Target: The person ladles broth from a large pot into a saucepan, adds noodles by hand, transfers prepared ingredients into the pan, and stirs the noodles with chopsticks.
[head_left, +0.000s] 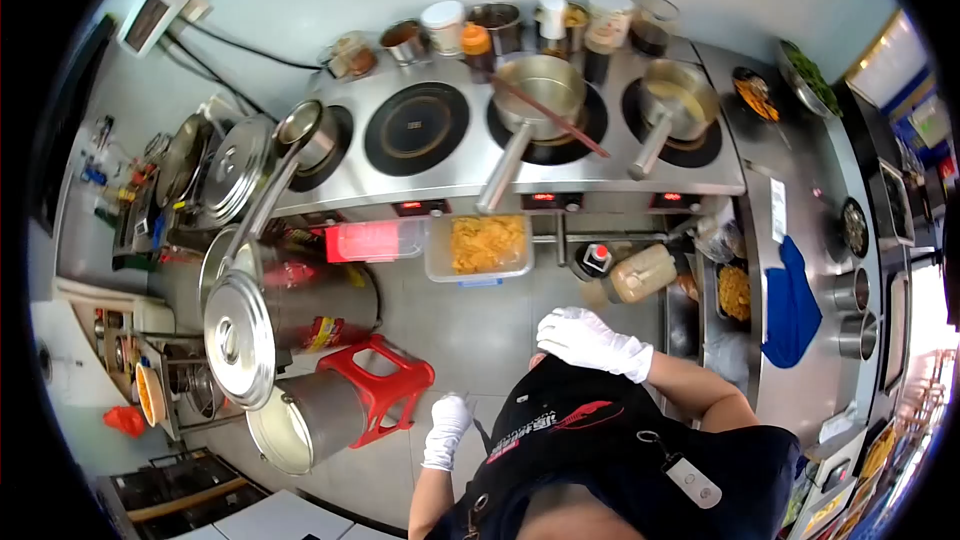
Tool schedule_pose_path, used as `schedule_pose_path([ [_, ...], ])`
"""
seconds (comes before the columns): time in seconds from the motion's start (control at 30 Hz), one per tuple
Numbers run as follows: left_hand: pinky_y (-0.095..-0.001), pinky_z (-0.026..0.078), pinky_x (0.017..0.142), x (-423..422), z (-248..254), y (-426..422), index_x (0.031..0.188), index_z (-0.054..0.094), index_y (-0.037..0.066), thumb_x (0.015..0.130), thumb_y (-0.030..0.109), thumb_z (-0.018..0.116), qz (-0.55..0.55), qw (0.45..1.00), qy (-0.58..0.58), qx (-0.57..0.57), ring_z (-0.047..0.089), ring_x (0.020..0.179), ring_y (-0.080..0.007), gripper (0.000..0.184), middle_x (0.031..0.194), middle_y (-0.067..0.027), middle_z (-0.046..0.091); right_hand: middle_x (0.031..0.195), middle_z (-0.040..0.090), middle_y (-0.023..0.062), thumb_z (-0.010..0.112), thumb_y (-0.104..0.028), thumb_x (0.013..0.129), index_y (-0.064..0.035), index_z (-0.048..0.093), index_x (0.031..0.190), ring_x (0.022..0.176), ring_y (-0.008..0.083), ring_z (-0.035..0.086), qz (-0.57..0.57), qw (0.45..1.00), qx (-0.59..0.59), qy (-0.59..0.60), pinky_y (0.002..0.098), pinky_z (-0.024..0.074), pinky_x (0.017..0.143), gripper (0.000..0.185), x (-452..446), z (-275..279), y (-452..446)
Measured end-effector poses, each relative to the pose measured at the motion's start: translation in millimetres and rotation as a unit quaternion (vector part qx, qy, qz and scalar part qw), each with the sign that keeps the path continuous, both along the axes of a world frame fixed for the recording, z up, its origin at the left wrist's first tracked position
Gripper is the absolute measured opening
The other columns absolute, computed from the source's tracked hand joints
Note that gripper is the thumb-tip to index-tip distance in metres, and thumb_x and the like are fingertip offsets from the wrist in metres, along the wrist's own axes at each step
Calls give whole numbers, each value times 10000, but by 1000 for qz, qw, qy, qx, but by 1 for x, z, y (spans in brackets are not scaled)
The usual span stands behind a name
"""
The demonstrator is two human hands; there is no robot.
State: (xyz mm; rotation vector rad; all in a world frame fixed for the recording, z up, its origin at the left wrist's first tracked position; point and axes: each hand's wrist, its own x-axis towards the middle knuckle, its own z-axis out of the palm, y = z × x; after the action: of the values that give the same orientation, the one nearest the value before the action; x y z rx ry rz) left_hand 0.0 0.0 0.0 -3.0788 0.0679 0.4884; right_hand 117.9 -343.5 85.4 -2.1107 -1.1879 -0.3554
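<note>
Left hand (447,430) is hanging beside the body in a white glove, fingers loosely curling; can't tell whether it is gripping anything. Red stool (422,378) is standing nearest to it, with a tall steel pot (340,418) sitting close against it, contact unclear. Right hand (590,342), also gloved, is resting in front of the dark apron (540,395), fingers bending and pointing left; can't tell if it is grasping the cloth or just lying over it. The apron is covering the person's front, below that hand. Ahead, a clear tub (433,265) is holding orange-yellow food (487,243) below the stove edge. On the stove (420,180), a saucepan (560,83) is sitting with chopsticks (548,113) lying across it; another saucepan (690,105) is standing to its right. Blue cloth (790,315) is lying on the right-hand counter (745,390).
</note>
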Motion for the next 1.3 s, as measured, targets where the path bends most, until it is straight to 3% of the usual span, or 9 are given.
schedule_pose_path([
  [0.1,-420,505,754,-103,-31,-59,958,659,88,802,368,603,75,986,91,-116,634,817,-336,326,858,-168,651,807,584,72,567,-170,808,-72,610,804,793,256,565,-21,992,-69,106,348,465,712,107,-47,24,-45],
  [0.3,-400,493,803,-55,2,4,963,662,26,846,316,597,178,952,-26,-249,621,890,-349,319,947,-199,648,865,629,98,587,-177,833,-65,629,900,810,287,608,-23,973,22,229,364,496,726,136,24,31,7],
  [0.4,-340,490,825,-1,49,47,1022,645,-14,871,207,583,283,875,-152,-361,637,890,-267,275,972,-168,665,882,632,112,608,-190,833,-67,637,928,829,288,618,-57,970,52,230,361,500,738,158,64,41,28],
  [0.53,-263,493,772,74,53,102,1072,620,-27,899,113,563,386,726,-196,-534,598,821,-132,230,933,-70,657,855,615,140,648,-128,775,-21,627,973,779,301,602,-348,929,118,50,377,494,719,227,152,66,-12],
  [0.77,-293,462,831,176,44,51,1037,633,-32,886,143,600,239,823,-23,-515,586,852,-165,233,929,-92,657,920,577,145,653,-183,751,27,485,1184,844,259,587,-535,777,-321,78,387,499,671,509,225,12,-75],
  [0.9,-302,472,829,200,-1,26,1032,645,-20,871,135,619,162,829,42,-533,623,887,-197,225,968,-149,669,861,567,141,505,-25,769,16,517,1128,755,282,582,-520,812,-257,68,379,496,611,362,208,-29,-85],
  [1.03,-296,480,812,213,-17,22,1037,646,-9,872,140,612,114,849,96,-506,634,873,-180,225,970,-142,673,896,538,135,504,10,733,-33,494,1213,798,308,568,-518,835,-171,74,382,493,649,482,140,19,-80],
  [1.17,-242,466,774,218,-18,21,1101,607,-24,919,147,555,73,856,142,-492,580,811,-114,256,928,-67,655,865,540,136,531,-30,791,-73,524,1195,774,302,578,-638,761,-104,51,379,496,660,406,94,77,-116],
  [1.3,-246,462,782,227,-17,2,1102,606,-21,921,166,556,79,843,186,-498,576,812,-114,265,927,-64,654,866,563,154,542,-105,856,-59,562,1140,735,330,604,-784,612,-98,-19,398,505,656,289,121,28,-218],
])
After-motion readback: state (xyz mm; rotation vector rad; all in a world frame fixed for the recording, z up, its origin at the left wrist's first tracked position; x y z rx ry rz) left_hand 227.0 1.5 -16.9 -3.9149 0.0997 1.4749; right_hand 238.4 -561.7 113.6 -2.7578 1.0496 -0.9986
